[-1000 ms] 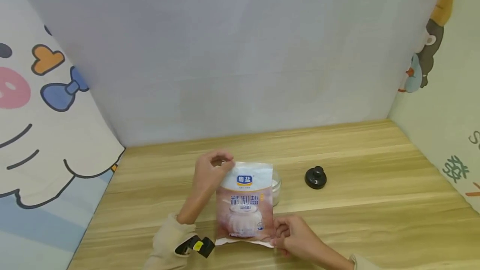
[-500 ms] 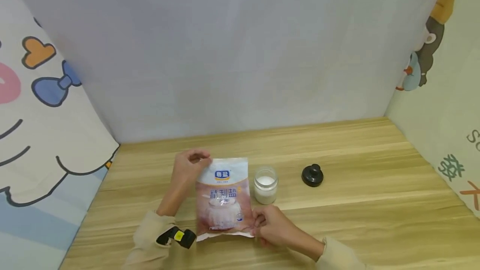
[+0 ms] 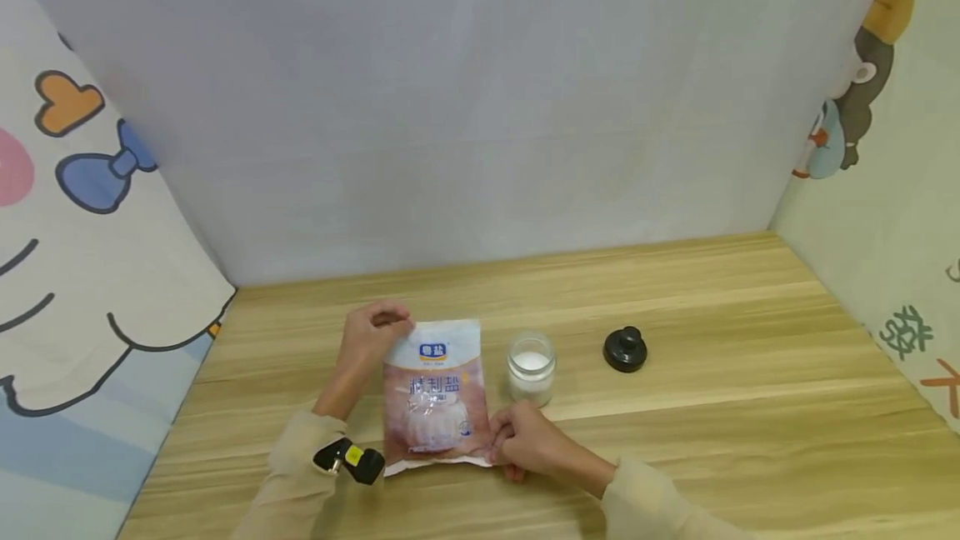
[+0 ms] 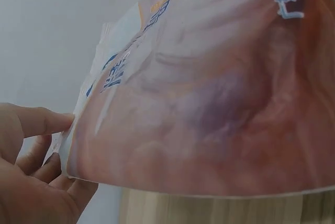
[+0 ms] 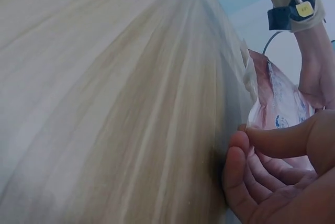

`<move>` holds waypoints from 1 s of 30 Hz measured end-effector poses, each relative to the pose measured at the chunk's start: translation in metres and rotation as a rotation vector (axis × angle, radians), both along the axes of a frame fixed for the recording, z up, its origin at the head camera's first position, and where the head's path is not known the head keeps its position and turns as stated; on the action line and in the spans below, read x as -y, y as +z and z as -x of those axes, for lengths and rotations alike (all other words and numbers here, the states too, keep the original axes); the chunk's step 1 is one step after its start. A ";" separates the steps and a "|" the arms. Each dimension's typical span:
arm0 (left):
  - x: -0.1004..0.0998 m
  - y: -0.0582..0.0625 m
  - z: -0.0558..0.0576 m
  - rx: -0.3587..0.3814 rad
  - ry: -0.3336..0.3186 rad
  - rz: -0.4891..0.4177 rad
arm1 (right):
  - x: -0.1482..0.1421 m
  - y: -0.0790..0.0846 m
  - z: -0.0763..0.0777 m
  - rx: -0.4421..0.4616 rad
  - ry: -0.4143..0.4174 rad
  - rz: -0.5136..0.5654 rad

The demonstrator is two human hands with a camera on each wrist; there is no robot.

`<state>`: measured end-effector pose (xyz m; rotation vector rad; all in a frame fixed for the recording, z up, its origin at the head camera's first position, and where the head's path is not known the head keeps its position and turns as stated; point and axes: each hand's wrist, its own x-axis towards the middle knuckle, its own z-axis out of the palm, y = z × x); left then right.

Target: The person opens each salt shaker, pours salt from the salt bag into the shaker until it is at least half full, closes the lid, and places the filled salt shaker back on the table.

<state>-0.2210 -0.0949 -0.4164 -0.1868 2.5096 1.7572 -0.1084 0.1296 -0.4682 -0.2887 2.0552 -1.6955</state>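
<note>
A pink and white printed bag of salt (image 3: 435, 390) stands left of the middle of the table, its front toward the head camera. My left hand (image 3: 370, 340) pinches its upper left corner between thumb and fingers, as the left wrist view also shows. At the lower right corner my right hand (image 3: 525, 438) pinches the edge of the bag (image 5: 275, 96), thumb on top and fingers curled beneath. Just right of the bag is a lidless glass jar (image 3: 532, 369) with white grains inside, close behind the right hand.
A round black lid with a knob (image 3: 625, 349) lies on the wooden table (image 3: 712, 407) to the right of the jar. A grey backdrop (image 3: 480, 107) rises behind the table, with cartoon-printed panels at both sides.
Both hands have moved the bag to the left, most of it in the first half second. The jar, earlier partly hidden behind the bag, now shows whole beside it.
</note>
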 end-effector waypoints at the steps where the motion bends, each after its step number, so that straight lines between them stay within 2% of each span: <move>1: 0.002 -0.003 0.001 0.001 -0.004 0.004 | 0.001 -0.001 0.000 -0.007 -0.003 -0.001; 6: 0.011 -0.014 0.007 0.030 -0.051 0.007 | 0.009 -0.002 -0.001 -0.032 -0.026 0.005; 10: 0.018 -0.019 0.012 0.061 -0.110 0.010 | 0.012 -0.002 -0.002 -0.055 -0.056 -0.010; 14: 0.023 -0.024 0.016 0.073 -0.136 0.035 | 0.015 -0.002 -0.003 -0.074 -0.077 -0.032; 22: 0.032 -0.032 0.018 0.043 -0.089 0.052 | 0.020 -0.004 -0.004 -0.090 -0.093 -0.031; 30: 0.031 -0.026 0.017 0.102 -0.097 0.146 | 0.016 -0.005 -0.006 -0.121 -0.089 -0.039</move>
